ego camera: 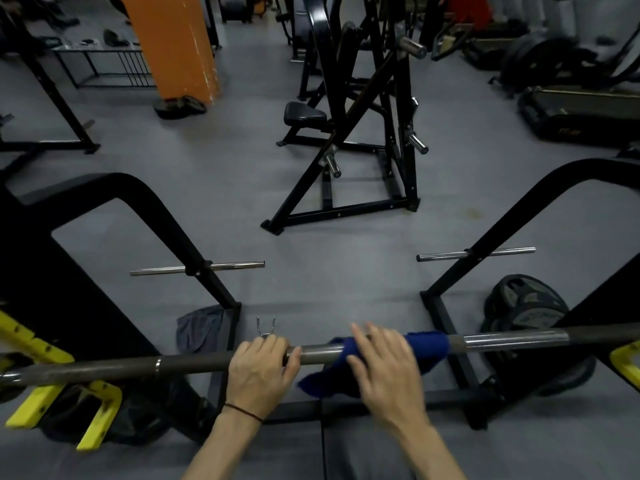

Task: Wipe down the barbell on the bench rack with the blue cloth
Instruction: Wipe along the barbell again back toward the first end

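The barbell runs across the lower part of the head view, resting on the bench rack's yellow hooks. My left hand grips the bar left of centre, fingers curled over it. The blue cloth is draped over the bar just to the right, part of it hanging below. My right hand lies on top of the cloth and the bar; its fingers look fairly straight and are blurred.
Black rack uprights with chrome plate pegs stand to left and right. Weight plates lie on the floor at right, a grey cloth and a spring collar beyond the bar. A black machine stands ahead.
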`<state>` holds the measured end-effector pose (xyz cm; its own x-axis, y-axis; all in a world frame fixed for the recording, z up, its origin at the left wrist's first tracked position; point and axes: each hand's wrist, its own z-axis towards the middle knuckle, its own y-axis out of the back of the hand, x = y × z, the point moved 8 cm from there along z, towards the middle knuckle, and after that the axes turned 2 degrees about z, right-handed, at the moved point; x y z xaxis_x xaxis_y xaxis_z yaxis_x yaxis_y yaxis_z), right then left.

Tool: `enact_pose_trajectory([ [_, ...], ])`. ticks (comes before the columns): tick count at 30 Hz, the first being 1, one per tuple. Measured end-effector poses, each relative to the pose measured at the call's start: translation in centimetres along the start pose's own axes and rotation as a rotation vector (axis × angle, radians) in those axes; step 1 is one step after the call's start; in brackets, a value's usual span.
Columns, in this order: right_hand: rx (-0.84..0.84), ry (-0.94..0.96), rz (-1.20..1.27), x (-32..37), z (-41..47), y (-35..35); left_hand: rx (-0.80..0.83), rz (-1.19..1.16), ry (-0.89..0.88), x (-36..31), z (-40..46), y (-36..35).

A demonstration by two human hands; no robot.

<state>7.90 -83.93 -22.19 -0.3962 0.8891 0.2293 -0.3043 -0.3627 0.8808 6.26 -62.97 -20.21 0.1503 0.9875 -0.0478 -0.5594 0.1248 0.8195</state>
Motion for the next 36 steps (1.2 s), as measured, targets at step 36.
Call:
enact_pose_trajectory([
  [36, -0.024, -0.206, -0.011, -1.1, 0.7, 0.6, 0.025, -0.029, -0.067, 0.5, 1.1, 0.5],
])
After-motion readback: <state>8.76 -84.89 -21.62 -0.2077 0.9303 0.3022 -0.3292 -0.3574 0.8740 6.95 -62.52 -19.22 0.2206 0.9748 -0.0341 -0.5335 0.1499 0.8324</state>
